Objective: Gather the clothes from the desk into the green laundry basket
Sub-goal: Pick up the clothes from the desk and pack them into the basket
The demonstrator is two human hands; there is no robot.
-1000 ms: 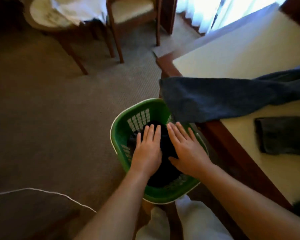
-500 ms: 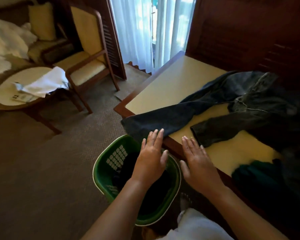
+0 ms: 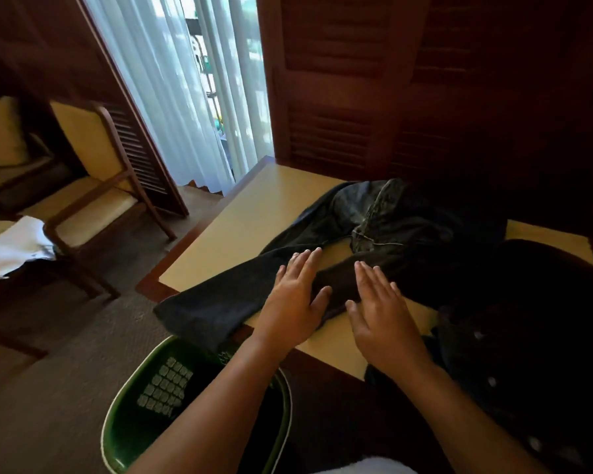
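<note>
Dark blue jeans (image 3: 384, 220) lie spread across the cream-topped desk (image 3: 254, 213), one leg hanging over the near left edge above the green laundry basket (image 3: 134, 425) on the floor. My left hand (image 3: 293, 295) is flat, fingers straight, over that hanging leg. My right hand (image 3: 380, 316) is open, palm down, over the other leg. Neither hand grips anything. More dark clothes (image 3: 528, 336) are heaped at the desk's right. The basket's inside is dark and partly hidden by my left forearm.
A wooden armchair (image 3: 96, 186) with cream cushions stands on the left, beside a round table holding a white cloth (image 3: 14, 248). White curtains (image 3: 185, 87) hang over a window behind. Dark wooden shutters (image 3: 356, 97) back the desk. Brown carpet (image 3: 48, 388) surrounds the basket.
Both hands rose out of the basket, where they had pressed dark clothes down, and moved up over the jeans on the desk. My view lifted from the floor to the desk.
</note>
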